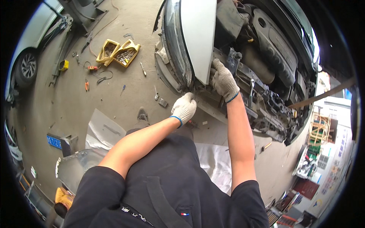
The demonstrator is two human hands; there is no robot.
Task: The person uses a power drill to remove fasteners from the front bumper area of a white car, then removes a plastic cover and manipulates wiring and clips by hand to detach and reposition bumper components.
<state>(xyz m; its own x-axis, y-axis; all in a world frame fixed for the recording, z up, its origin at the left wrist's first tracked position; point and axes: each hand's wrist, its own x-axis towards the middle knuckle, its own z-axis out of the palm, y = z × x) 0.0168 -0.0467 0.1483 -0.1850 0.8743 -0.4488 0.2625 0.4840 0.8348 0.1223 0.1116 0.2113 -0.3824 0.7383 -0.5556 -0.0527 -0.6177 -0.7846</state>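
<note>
Both my hands wear off-white knit gloves with blue cuffs. My left hand point(184, 109) is closed, fingertips pinched together at the lower corner of a car headlight point(175, 45). What lies between those fingers, if anything, is too small to make out. To its right, my right hand point(225, 81) is closed at the edge of a pale fender point(198, 38), near its pointed lower end. The curled fingers hide what they grip there. Beside that hand the front of the car is stripped, baring the engine bay, with a dark engine cover point(274, 45) and a metal crossmember point(253, 78).
A yellow toolbox point(131, 57) lies open on the floor, left of the car. Around it are orange-handled pliers point(87, 85), a blue screwdriver point(123, 89) and cables. Another car's wheel point(27, 67) is at far left. A wooden stick point(323, 92) slants into the engine bay.
</note>
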